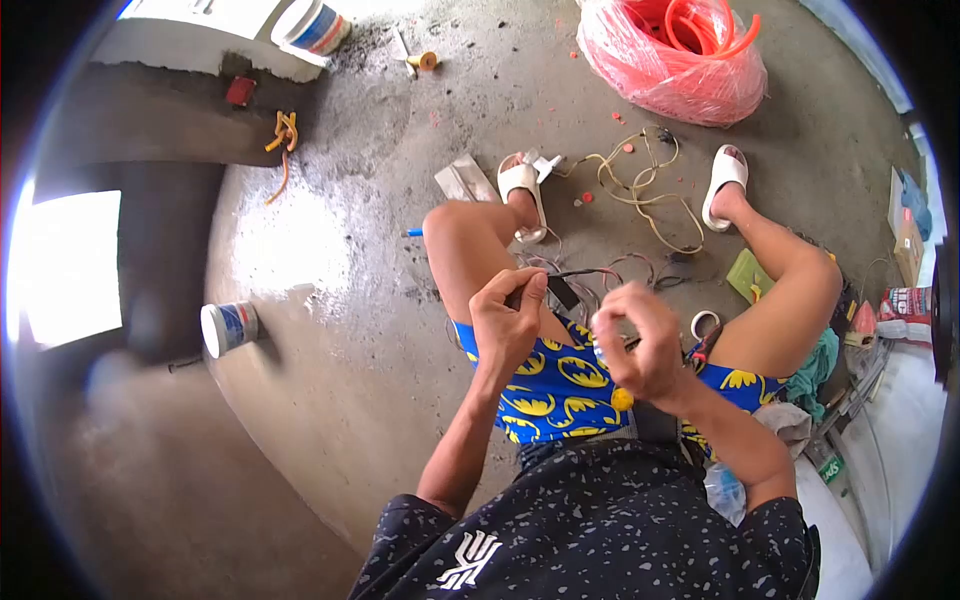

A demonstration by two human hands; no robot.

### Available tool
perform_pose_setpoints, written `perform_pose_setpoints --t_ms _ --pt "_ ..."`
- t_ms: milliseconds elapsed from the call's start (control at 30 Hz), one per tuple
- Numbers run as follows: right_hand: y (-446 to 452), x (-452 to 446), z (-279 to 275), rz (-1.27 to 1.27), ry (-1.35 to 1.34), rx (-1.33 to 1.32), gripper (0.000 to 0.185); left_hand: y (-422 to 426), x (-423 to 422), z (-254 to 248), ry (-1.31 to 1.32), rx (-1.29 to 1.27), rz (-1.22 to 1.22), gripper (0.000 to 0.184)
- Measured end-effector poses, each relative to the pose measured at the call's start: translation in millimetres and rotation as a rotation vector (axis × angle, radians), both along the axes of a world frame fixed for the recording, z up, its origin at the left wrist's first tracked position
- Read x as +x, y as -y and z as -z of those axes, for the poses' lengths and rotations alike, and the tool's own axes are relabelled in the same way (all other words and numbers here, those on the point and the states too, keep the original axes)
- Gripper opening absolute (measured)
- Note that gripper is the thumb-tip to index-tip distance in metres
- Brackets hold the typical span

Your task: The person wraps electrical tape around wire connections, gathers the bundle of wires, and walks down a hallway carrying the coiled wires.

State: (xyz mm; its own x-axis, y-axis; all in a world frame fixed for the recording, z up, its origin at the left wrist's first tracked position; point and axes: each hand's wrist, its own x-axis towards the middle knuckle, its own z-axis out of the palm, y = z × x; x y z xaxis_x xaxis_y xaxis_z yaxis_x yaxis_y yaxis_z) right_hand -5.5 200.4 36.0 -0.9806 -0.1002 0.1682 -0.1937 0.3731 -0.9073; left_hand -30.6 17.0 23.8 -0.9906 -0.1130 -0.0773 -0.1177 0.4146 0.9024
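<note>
Hands (508, 315) (one gripping cable (578, 272)); plastic wrap (650, 85) holds tubing (736, 46).

The single view looks from the person's head, forward and steeply down past the shirt (600, 530), with the fingers (505, 288) fairly near, around the middle. The knees (447, 232) show on either side of the fingers, the floor (345, 400) stretches beyond them, and a roll of hose (665, 80) meets the top edge. The wide lens leaves dark, rounded corners.

The cord (638, 187) lies between the sandals (519, 179), the hose bundle (672, 75) beyond
</note>
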Motion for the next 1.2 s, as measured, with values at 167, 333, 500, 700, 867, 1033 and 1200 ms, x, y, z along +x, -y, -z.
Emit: perform_pose_setpoints --t_ms 167,333,500,700,867,1033,1200 --pt "9.3 -14.6 55.2 -0.121 0.168 -0.31 0.059 -2.0 -12.6 5.5 0.235 0.226 -0.014 0.017" --pt "10.0 -52.8 64.1 -0.351 0.17 -0.225 0.066 -5.3 -26.5 -14.7 0.082 -0.147 0.258 0.023" --pt "11.4 -65.4 88.9 -0.403 0.228 -0.278 0.069 7.0 -57.5 15.9 0.388 -0.007 0.248 0.013" --pt "8.7 -67.9 98.1 -0.298 0.247 -0.141 0.061 -15.8 -65.4 46.1 0.09 -0.181 0.214 0.013" --pt "-2.7 -57.7 90.3 -0.289 0.486 0.004 0.061 -25.0 -60.7 54.6 0.073 -0.289 0.377 0.013" --pt "-24.9 15.1 -38.9 -0.955 -0.042 -0.05 0.042 -9.0 -68.2 81.8 -0.009 -0.294 0.113 0.021" --pt "-30.3 50.4 -34.8 -0.872 -0.445 0.458 0.027 -23.9 -65.3 38.0 0.564 0.456 0.334 0.023"
